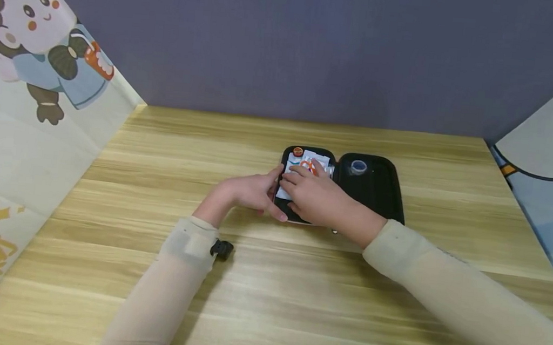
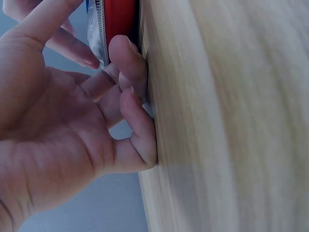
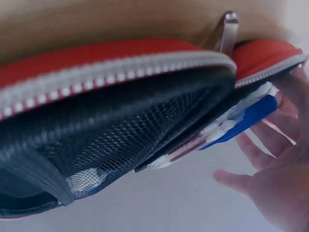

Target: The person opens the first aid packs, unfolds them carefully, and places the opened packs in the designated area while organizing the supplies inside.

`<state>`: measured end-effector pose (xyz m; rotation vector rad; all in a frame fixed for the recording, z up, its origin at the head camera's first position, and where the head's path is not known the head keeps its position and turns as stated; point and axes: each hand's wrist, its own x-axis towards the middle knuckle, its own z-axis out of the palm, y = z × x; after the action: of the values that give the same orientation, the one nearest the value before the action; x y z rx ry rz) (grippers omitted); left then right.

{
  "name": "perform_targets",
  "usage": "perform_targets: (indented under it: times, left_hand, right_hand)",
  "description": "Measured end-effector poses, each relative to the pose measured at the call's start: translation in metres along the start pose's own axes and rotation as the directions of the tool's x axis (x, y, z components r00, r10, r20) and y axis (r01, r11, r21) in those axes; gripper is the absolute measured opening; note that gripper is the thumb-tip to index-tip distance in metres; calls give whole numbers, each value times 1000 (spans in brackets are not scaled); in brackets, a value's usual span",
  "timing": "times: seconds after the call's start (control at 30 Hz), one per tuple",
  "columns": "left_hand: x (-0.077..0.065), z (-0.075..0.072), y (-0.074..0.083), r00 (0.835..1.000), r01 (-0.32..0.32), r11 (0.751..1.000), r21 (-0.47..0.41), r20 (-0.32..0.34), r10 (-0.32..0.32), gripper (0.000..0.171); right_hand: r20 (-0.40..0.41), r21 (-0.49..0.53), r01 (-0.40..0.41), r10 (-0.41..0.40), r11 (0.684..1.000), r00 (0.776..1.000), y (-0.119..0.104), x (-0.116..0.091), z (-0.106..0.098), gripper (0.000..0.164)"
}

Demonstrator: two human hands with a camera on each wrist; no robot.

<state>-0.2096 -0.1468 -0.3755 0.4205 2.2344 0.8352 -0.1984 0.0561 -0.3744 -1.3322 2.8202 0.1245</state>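
A zippered case (image 1: 378,186) lies opened flat on the table, black inside and red outside. White packets (image 1: 283,192) fill its left half, with a small round orange-and-dark item (image 1: 298,151) at the top corner. My right hand (image 1: 320,200) rests over these packets, fingers extended across them; a blue packet (image 3: 248,121) shows beside its fingers in the right wrist view. At the left edge of the case is my left hand (image 1: 254,191), thumb and fingers spread along its side. Loosely bent fingers (image 2: 140,125) of that hand touch the tabletop beside the red shell (image 2: 120,21).
A mesh pocket (image 3: 140,123) lines the case's right half, where a small round blue-rimmed item (image 1: 358,167) sits. A metal zipper pull (image 3: 230,31) sticks out at the hinge side. The wooden table (image 1: 171,148) meets a grey-blue wall (image 1: 267,47) behind.
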Motion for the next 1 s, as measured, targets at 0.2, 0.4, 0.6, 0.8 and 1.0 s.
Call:
perform_targets:
  times: [0.2, 0.4, 0.6, 0.8, 1.0]
  left_hand:
    - [0, 0, -2, 1000, -10, 1000, -6, -5, 10, 138]
    - [1, 0, -2, 1000, -11, 1000, -5, -14, 11, 137]
    - [2, 1, 0, 998, -55, 996, -76, 8, 55, 134]
    - [1, 3, 1, 998, -61, 994, -91, -7, 60, 134]
    - [0, 3, -1, 999, -46, 995, -87, -30, 43, 140]
  right_hand:
    - [-107, -66, 35, -42, 997, 993, -3, 2, 3, 37]
    - [-254, -46, 39, -49, 998, 966, -3, -5, -5, 22]
    - [-427, 81, 4, 32, 997, 904, 0, -16, -22, 21]
    - [-534, 344, -92, 275, 935, 799, 13, -26, -45, 26]
    - [-460, 615, -160, 516, 772, 722, 43, -46, -65, 32]
